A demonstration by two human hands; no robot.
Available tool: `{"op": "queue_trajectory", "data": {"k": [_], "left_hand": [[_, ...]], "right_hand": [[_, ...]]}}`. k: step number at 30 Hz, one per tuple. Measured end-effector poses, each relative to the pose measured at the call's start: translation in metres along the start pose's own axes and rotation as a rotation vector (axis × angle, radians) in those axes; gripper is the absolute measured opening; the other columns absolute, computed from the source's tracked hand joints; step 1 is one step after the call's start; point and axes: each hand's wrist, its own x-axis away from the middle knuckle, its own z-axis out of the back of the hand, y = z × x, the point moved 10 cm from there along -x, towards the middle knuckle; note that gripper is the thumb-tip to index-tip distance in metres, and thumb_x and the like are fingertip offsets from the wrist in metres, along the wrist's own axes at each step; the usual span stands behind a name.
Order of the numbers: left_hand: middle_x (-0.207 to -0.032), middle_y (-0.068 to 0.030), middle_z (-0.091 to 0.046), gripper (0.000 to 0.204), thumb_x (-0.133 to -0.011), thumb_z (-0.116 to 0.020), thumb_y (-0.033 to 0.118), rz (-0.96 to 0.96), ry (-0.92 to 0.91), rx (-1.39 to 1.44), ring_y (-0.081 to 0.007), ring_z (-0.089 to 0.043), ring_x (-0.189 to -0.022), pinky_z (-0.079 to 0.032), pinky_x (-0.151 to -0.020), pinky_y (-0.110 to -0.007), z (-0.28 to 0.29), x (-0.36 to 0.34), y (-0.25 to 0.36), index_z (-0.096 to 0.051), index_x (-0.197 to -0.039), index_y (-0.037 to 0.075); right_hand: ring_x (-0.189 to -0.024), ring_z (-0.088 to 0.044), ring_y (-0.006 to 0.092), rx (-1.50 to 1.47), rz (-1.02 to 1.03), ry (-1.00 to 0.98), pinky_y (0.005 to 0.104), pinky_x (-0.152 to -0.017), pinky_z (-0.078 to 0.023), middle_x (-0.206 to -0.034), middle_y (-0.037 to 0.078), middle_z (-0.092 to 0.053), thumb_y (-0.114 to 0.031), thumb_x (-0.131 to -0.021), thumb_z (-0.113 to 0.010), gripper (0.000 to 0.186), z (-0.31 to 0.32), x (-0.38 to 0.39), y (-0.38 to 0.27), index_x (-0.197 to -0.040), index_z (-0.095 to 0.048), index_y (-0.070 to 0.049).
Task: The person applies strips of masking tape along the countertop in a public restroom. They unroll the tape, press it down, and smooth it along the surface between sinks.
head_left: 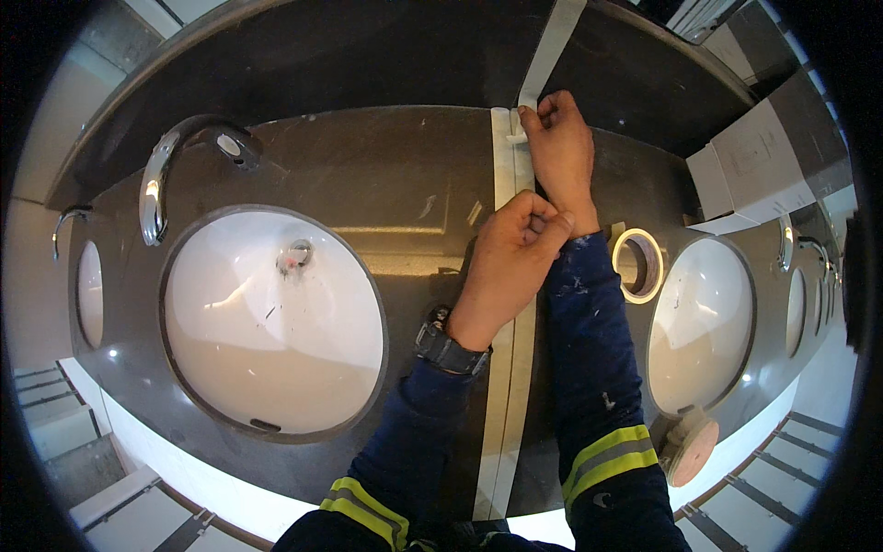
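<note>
Two strips of pale masking tape (504, 368) run lengthwise along a seam in the dark countertop. Another strip of tape (552, 46) climbs the dark backsplash from the same line. At the corner where counter meets backsplash, my right hand (563, 152) is closed, its thumb against the tape; a short loose flap of tape shows beside it. Nearer me, my left hand (506, 267) is closed in a pinch above the strips, wearing a black wristwatch (451, 345). What its fingers hold, if anything, is hidden. A roll of masking tape (651, 267) lies beside my right forearm.
A white oval basin (276, 368) and a curved chrome faucet (154, 189) are on the left. Another basin (708, 331) sits on the right, with a white cardboard box (754, 170) behind it. Near the front edge is a round, tan-faced object (692, 451).
</note>
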Motion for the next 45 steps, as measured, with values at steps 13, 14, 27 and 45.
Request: {"op": "queue_trajectory", "data": {"k": [13, 14, 27, 45], "left_hand": [[-0.089, -0.0053, -0.07, 0.021, -0.105, -0.066, 0.023, -0.019, -0.006, -0.03, -0.0111, -0.064, -0.081, -0.05, -0.074, -0.027, 0.001, -0.002, 0.0, -0.064, -0.104, 0.002], [-0.089, -0.0049, -0.07, 0.021, -0.105, -0.066, 0.023, -0.008, -0.007, -0.038, -0.0108, -0.064, -0.081, -0.049, -0.074, -0.026, 0.002, -0.002, 0.0, -0.064, -0.104, 0.002], [-0.078, -0.0015, -0.064, 0.023, -0.102, -0.068, 0.023, -0.028, 0.037, -0.033, -0.0066, -0.059, -0.072, -0.048, -0.066, -0.025, 0.002, 0.001, 0.004, -0.066, -0.096, 0.001], [-0.083, -0.0023, -0.067, 0.024, -0.103, -0.068, 0.027, 0.0, 0.013, -0.05, -0.0083, -0.062, -0.075, -0.048, -0.068, -0.025, -0.002, 0.001, 0.003, -0.065, -0.099, 0.003]], "right_hand": [[-0.084, -0.075, 0.0292, -0.169, 0.12, -0.04, 0.0411, -0.075, -0.056, -0.093, 0.013, -0.078, -0.021, -0.094, -0.068, 0.02, -0.002, 0.001, 0.008, -0.109, -0.075, -0.01], [-0.083, -0.075, 0.029, -0.181, 0.107, -0.044, 0.0408, -0.075, -0.056, -0.093, 0.013, -0.078, -0.021, -0.094, -0.067, 0.02, -0.003, 0.002, 0.009, -0.109, -0.076, -0.01], [-0.086, -0.074, 0.0229, -0.163, 0.089, -0.103, 0.0351, -0.079, -0.056, -0.094, 0.011, -0.078, -0.018, -0.095, -0.065, 0.022, -0.009, -0.004, 0.014, -0.111, -0.079, -0.009], [-0.085, -0.075, 0.0252, -0.293, 0.095, -0.158, 0.037, -0.079, -0.058, -0.095, 0.014, -0.079, -0.016, -0.092, -0.067, 0.024, -0.011, -0.009, 0.014, -0.11, -0.082, -0.011]]}}
